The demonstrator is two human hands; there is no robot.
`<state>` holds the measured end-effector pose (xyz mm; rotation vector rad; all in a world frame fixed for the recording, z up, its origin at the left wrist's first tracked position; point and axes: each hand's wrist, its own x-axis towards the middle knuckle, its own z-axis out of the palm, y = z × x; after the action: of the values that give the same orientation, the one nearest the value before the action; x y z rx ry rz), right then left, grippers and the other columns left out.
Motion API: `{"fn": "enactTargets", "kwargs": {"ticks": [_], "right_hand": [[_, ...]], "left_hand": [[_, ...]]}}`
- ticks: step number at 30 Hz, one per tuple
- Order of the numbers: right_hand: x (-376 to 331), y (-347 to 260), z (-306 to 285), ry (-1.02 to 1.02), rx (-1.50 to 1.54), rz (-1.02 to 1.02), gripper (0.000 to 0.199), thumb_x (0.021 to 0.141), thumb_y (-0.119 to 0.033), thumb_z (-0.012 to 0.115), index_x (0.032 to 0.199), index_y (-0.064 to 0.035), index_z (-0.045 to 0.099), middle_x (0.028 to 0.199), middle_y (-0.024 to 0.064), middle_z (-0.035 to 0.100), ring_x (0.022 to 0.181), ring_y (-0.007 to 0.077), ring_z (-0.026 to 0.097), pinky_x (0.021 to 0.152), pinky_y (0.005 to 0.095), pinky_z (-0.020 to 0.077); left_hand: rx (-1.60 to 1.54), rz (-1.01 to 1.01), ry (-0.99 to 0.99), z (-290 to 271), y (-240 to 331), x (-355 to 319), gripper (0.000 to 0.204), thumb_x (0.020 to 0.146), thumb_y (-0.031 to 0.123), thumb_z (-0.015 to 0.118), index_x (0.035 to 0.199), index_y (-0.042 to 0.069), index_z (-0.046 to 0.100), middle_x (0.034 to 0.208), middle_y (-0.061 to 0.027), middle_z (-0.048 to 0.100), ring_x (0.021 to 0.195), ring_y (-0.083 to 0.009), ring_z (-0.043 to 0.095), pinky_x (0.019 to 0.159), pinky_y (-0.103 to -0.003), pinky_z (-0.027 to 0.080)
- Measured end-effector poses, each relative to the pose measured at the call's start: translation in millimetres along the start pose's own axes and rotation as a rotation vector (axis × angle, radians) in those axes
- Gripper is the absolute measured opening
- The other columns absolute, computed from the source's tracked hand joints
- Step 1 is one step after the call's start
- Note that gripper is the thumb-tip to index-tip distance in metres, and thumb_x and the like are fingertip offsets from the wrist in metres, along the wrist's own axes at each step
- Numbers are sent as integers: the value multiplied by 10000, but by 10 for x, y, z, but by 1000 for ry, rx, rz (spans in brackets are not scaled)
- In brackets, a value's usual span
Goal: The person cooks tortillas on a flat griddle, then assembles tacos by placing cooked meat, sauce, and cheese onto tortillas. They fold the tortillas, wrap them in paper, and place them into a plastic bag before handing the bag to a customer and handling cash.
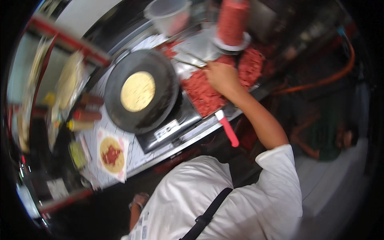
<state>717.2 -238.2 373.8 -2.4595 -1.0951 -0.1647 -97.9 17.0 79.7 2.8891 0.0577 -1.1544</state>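
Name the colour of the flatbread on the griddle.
The flatbread is pale yellow; head view shows it.

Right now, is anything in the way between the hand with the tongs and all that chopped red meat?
Nothing visible is: the right hand, gripping the tongs, is right over the chopped red meat. The red meat cone stands beyond, not between them.

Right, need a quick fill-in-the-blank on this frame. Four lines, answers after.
1. The ____ hand grips the tongs.
2. The flatbread on the griddle has ____ topping.
3. The topped flatbread lies on a sheet of ____.
4. In the picture, the griddle is to the ____ of the red meat.

Missing words: right; no; paper; left.
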Motion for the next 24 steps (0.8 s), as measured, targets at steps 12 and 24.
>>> {"fn": "enactTargets", "kwargs": {"ticks": [12, 24], "right_hand": [[-956, -213, -59, 12, -348, 66, 467, 962, -328, 609, 1272, 19, 583, 1142, 244, 573, 1043, 445, 576, 873, 491, 472], [-833, -3215, 618, 47, 423, -164, 350, 841, -61, 703, 1176, 26, 643, 1139, 184, 622, 991, 310, 628, 908, 389, 506]], "left_hand": [[-1018, -373, 13, 331, 626, 97, 296, 937, 300, 563, 1122, 123, 711, 1169, -103, 689, 1088, -298, 645, 976, -379, 494], [-1320, -483, 95, 1408, -221, 153, 276, 885, 359, 624, 1014, 133, 717, 1073, -65, 711, 977, -252, 667, 892, -388, 516]]}}
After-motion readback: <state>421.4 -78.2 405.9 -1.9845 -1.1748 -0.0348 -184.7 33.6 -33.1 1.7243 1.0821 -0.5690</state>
